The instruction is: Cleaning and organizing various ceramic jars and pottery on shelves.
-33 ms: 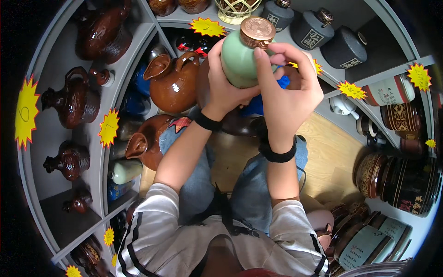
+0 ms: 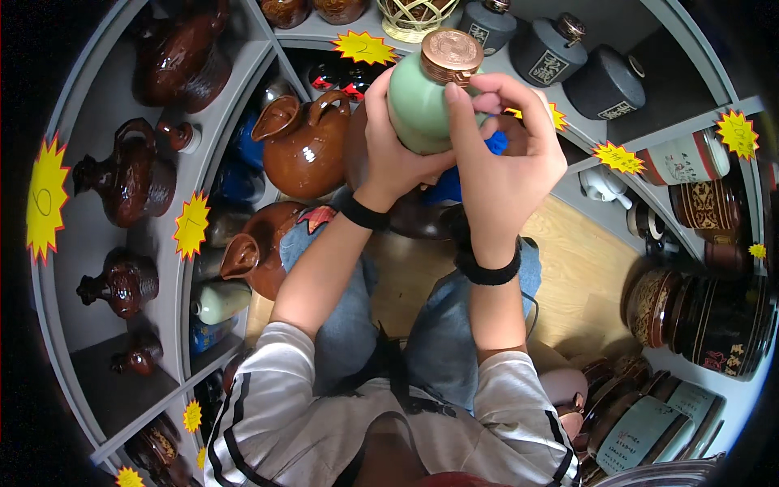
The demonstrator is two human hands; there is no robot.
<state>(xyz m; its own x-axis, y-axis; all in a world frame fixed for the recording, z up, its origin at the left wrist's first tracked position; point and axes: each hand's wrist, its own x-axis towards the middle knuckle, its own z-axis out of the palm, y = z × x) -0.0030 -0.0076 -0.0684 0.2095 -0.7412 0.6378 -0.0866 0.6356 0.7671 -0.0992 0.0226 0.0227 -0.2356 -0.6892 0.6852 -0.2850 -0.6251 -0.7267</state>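
Grey shelving (image 2: 219, 134) curves round left, far and right; wood floor (image 2: 572, 260) shows between. Two brown glazed pitchers on the left side: handled one (image 2: 308, 158) farther, other one (image 2: 272, 264) nearer, beside the person's left knee. Left hand (image 2: 389, 138) — grip closed round the body of the green round bottle (image 2: 418, 109), which is held tilted, far centre. Right hand (image 2: 503, 162) — thumb and forefinger at the cap's lower edge; can't tell if that grip is pinching anything. Dark grey bottles (image 2: 550, 53) on the far-right shelf. Black wristband (image 2: 365, 213) on left wrist. Copper-coloured cap (image 2: 452, 53) on the bottle. Small blue item (image 2: 497, 144) by the right palm, kind unclear.
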